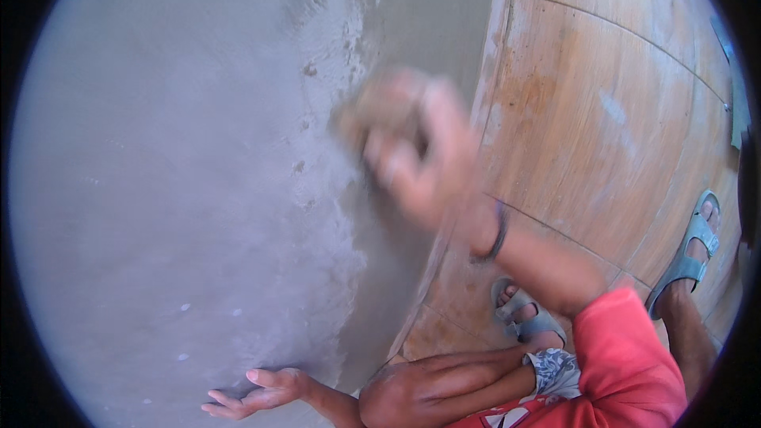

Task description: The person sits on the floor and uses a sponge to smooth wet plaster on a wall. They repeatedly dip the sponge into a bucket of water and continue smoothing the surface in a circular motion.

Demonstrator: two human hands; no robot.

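My right hand [424, 150], smeared by motion, has its fingers wrapped round a tan, sponge-like block [372, 115]. The block is against or just above a grey plastered surface [174, 150], near a rough, pale, wet-looking band [329, 55]. Blur hides the block's exact shape and whether it touches the plaster. At the lower edge, my left hand [258, 394] is open, palm partly turned up and fingers spread, with nothing in it. It is close to the grey surface; contact cannot be made out.
Orange-brown, wood-patterned tiles [587, 111] meet the grey surface along a pale edge strip [493, 40]. My bent knee [396, 400] is beside that edge at the bottom. Feet in grey sandals [527, 309] rest on the tiles, one farther right.
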